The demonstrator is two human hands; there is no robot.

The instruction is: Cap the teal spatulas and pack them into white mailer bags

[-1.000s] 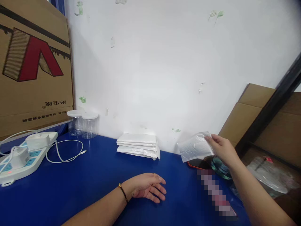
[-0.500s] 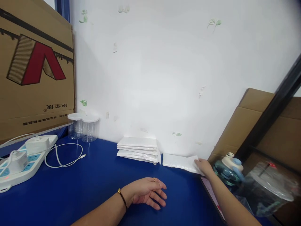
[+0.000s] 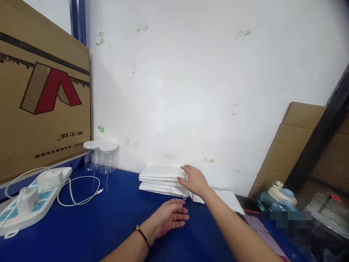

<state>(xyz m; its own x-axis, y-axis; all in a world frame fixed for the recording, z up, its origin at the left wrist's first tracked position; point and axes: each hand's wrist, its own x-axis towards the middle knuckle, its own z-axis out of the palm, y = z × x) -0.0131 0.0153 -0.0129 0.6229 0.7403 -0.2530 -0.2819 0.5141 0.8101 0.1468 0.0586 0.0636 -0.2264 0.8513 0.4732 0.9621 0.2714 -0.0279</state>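
Note:
A stack of flat white padded envelopes (image 3: pixel 160 179) lies on the blue tabletop against the wall. My right hand (image 3: pixel 194 179) is at the stack's right edge, thumb and fingers apart around the corner of the top envelopes; a firm grip does not show. Partly behind my right forearm, a single white padded envelope (image 3: pixel 227 200) lies flat to the right of the stack. Just in front of the stack, my left hand (image 3: pixel 172 219) hovers with loosely curved, spread fingers and nothing in it.
Left are a white power strip (image 3: pixel 45 207) with plugged-in adapters, a white cable (image 3: pixel 81 177) and two clear lidded jars (image 3: pixel 107 158). A large cardboard box (image 3: pixel 54 94) stands behind them. At right are a tablet-like flat item (image 3: pixel 263 233), a teal duck-topped object (image 3: pixel 280 196) and a clear plastic-covered container (image 3: pixel 332 214).
My right hand has let go of the single envelope and moved left to the stack. My left hand has shifted slightly left and up. The view has tilted a little.

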